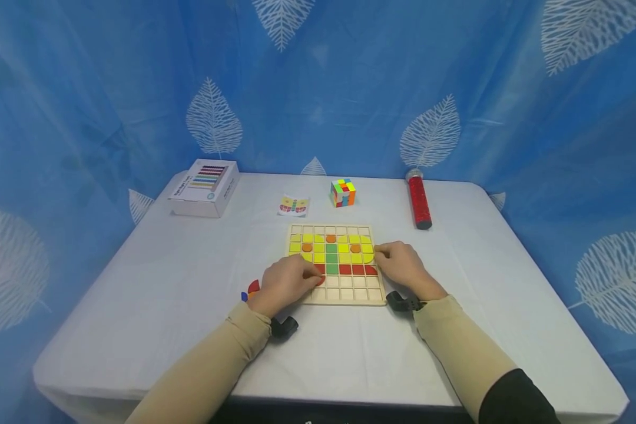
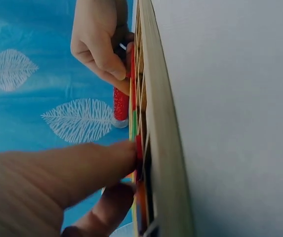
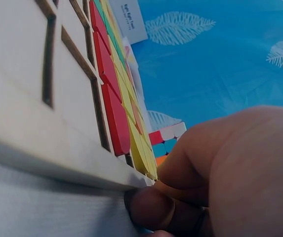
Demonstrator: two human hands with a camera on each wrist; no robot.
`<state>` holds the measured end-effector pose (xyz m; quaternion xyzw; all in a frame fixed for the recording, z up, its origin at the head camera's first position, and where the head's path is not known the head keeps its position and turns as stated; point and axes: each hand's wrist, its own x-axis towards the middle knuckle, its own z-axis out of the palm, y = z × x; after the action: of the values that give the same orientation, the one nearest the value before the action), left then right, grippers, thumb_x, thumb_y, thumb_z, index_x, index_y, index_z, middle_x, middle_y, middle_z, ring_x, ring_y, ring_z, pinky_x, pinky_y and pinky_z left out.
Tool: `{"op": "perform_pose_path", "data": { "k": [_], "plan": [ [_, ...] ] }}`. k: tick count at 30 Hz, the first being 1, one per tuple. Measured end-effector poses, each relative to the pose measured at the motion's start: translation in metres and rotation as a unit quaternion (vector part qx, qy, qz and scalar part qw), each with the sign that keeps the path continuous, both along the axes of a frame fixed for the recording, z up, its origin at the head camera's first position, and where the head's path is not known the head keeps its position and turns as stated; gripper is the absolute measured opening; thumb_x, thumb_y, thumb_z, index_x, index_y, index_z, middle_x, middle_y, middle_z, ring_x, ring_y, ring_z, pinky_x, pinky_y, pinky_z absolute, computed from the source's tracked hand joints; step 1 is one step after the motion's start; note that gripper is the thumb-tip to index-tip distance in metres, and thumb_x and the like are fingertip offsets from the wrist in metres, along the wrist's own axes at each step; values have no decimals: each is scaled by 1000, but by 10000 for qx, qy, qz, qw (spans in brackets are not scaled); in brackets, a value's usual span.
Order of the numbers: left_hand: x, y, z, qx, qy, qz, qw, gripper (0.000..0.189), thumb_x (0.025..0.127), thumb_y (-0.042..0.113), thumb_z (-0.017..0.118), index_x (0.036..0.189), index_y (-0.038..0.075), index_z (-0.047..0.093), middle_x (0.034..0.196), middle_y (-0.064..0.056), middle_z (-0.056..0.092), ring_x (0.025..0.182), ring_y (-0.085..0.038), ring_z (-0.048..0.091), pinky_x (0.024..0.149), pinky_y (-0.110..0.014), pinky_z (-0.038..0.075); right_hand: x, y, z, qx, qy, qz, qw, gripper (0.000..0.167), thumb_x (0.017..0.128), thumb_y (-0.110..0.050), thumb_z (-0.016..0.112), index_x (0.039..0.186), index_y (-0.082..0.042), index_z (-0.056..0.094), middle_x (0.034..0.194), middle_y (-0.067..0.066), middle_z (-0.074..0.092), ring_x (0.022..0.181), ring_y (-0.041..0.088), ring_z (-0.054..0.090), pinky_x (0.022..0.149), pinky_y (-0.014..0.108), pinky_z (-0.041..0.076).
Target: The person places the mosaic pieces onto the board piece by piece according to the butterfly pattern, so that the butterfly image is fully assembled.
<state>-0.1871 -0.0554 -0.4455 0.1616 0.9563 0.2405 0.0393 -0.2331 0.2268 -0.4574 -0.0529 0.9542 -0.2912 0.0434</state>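
A wooden grid board [image 1: 359, 294] lies on the table, its upper rows filled with yellow, orange, green and red flat pieces. With thumb and index finger, my left hand [image 1: 288, 281] pinches a small red piece [image 2: 139, 150] just below the red row, left of the green column [image 1: 331, 259]. The fingers partly hide that piece. My right hand [image 1: 406, 270] grips the board's right edge beside a rounded yellow piece [image 3: 141, 155]; its fingertips are curled at the rim. Several loose pieces [image 1: 253, 287] in red, blue and orange lie partly behind the left wrist.
Beyond the board lie a pattern card [image 1: 294, 206] and a colored puzzle cube [image 1: 343, 193]. A white box [image 1: 205, 187] stands at the back left. A red glittery tube [image 1: 419, 201] lies at the back right. Blue leaf-patterned cloth [image 1: 350, 88] hangs behind the table.
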Motion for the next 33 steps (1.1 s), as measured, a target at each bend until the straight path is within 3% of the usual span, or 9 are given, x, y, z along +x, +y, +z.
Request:
{"op": "perform_pose_path", "data": {
  "k": [6, 9, 20, 28, 33],
  "plan": [
    [3, -5, 1, -267, 470, -505, 9973, 20, 89, 33, 82, 108, 28, 83, 84, 13, 69, 73, -8, 53, 56, -25, 43, 0, 0, 1, 16, 19, 25, 10000, 43, 99, -20, 52, 134, -1, 66, 132, 16, 69, 101, 27, 60, 83, 40, 45],
    [4, -7, 1, -282, 608, -594, 9960, 22, 88, 33, 82, 110, 27, 82, 86, 12, 70, 73, -7, 53, 57, -23, 43, 0, 0, 0, 27, 22, 6, 10000, 43, 99, -20, 52, 134, -1, 66, 132, 16, 69, 101, 27, 60, 83, 40, 45],
    [2, -3, 1, -40, 301, -167, 9994, 20, 88, 30, 83, 106, 21, 82, 93, 8, 75, 83, -11, 60, 68, -27, 49, -1, 0, 0, 71, -82, -50, 9999, 44, 99, -22, 52, 136, -2, 66, 132, 15, 69, 101, 27, 59, 79, 38, 44],
    [0, -3, 0, -7, 233, -145, 9996, 22, 88, 31, 83, 107, 20, 81, 95, 8, 76, 85, -13, 60, 71, -29, 49, -2, 0, 1, 107, -67, -41, 9999, 45, 99, -21, 51, 137, -1, 64, 135, 16, 68, 102, 27, 59, 75, 35, 43],
    [-2, -7, 0, -69, 323, -158, 9993, 22, 89, 32, 82, 107, 20, 81, 96, 8, 76, 86, -13, 62, 71, -30, 50, -2, -1, 0, 108, -22, 12, 9999, 44, 99, -19, 52, 137, -1, 64, 128, 15, 70, 96, 26, 59, 71, 33, 42]
  ]
}}
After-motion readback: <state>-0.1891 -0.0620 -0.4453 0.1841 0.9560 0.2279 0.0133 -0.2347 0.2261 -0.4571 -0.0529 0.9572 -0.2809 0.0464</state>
